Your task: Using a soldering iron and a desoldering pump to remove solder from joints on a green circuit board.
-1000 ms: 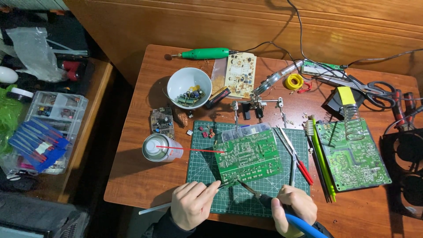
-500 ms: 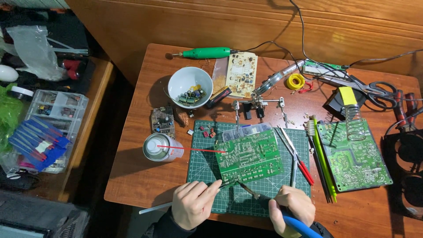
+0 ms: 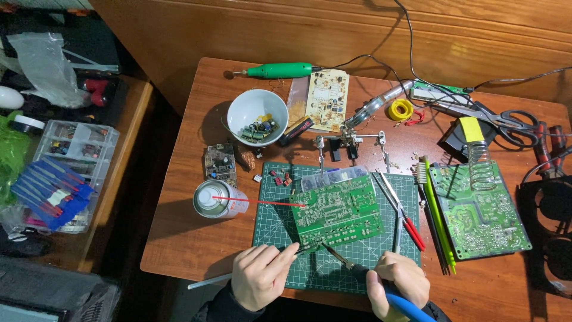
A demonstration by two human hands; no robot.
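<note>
The left hand (image 3: 261, 280) rests knuckles-up at the near edge of the green cutting mat (image 3: 271, 206), its grip pinched around a thin solder wire (image 3: 205, 281) whose free end trails off to the left while the fed end points at the board just ahead. The right hand (image 3: 398, 279) sits beside it, its grip clenched around the blue-handled soldering iron (image 3: 351, 269), held tilted with the tip aimed up-left. The tip meets the near edge of the green circuit board (image 3: 336, 210), which lies on the mat directly ahead of both grips. Ahead-left of the left grip stands a spray can (image 3: 218, 199) with a white label and a red straw. Further ahead sits a white bowl (image 3: 241, 107) of small components. Right of the right grip lies a second green board (image 3: 479, 211) on the wooden tabletop (image 3: 185, 232).
</note>
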